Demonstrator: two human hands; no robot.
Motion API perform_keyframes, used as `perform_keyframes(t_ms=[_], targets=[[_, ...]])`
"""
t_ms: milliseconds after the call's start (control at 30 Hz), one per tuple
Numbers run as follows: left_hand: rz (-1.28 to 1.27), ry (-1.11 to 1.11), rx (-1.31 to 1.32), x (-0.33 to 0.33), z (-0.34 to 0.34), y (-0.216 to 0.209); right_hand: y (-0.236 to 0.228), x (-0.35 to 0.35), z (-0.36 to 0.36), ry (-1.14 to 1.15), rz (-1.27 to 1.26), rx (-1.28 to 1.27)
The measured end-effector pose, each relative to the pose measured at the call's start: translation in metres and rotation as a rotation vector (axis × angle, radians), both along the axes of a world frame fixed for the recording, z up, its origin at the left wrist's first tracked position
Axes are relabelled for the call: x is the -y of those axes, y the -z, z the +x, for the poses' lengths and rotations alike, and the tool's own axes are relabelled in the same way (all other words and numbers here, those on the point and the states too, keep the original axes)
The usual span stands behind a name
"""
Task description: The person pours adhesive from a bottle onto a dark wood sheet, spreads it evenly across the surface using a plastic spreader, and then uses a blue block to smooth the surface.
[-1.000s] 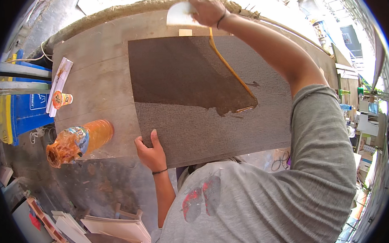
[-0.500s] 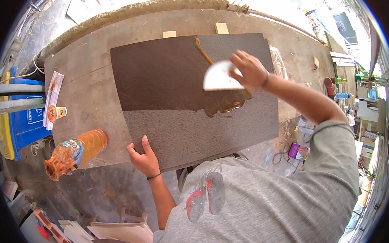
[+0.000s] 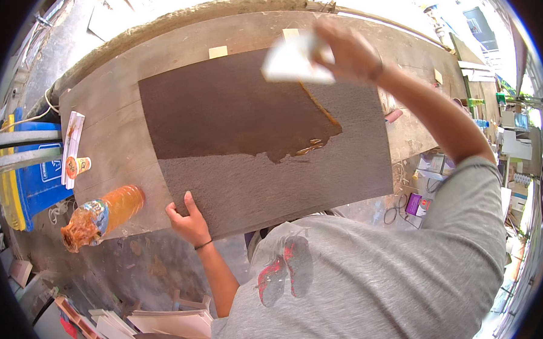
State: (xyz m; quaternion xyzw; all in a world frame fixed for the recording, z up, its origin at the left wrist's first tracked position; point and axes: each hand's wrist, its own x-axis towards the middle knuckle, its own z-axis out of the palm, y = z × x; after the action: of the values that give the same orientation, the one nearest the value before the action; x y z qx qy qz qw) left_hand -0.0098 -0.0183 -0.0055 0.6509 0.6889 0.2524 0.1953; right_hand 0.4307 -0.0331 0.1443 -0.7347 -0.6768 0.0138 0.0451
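Observation:
A dark grey textured sheet [image 3: 270, 190] lies on the wooden table, much of its far left covered by a wet brown coating [image 3: 207, 115]. A thicker amber bead runs along the coating's right border. My right hand [image 3: 349, 52], blurred by motion, is closed on a white flat scraper [image 3: 291, 61] near the sheet's far edge. My left hand [image 3: 191, 223] grips the sheet at its near left corner; the thumb is over the surface and a finger is outside the edge. Its other fingers are partly hidden.
Left of the sheet, a cut-open plastic bottle with orange-brown contents [image 3: 115, 208] lies on the table [image 3: 106, 132]. A small cup [image 3: 76, 166] sits beside white strips [image 3: 73, 136]. Wood blocks [image 3: 218, 52] lie beyond the sheet. A blue bin [image 3: 38, 171] stands at the left.
My right hand has moved the white scraper away from me and slightly left, from the coating's right border to the far edge. My left hand stays at the near corner.

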Motion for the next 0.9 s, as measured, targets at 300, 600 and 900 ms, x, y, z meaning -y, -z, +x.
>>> perform_keyframes(t_ms=[300, 600, 900], targets=[[0.034, 0.021, -0.024, 0.002, 0.005, -0.001, 0.064, 0.062, 0.007, 0.012, -0.186, -0.056], [0.042, 0.025, -0.076, -0.001, 0.002, 0.0, 0.074, -0.097, 0.077, 0.03, 0.366, 0.069], [-0.501, 0.177, 0.533, -0.029, -0.026, -0.043, -0.045, -0.013, 0.068, 0.208, 0.535, -0.34]])
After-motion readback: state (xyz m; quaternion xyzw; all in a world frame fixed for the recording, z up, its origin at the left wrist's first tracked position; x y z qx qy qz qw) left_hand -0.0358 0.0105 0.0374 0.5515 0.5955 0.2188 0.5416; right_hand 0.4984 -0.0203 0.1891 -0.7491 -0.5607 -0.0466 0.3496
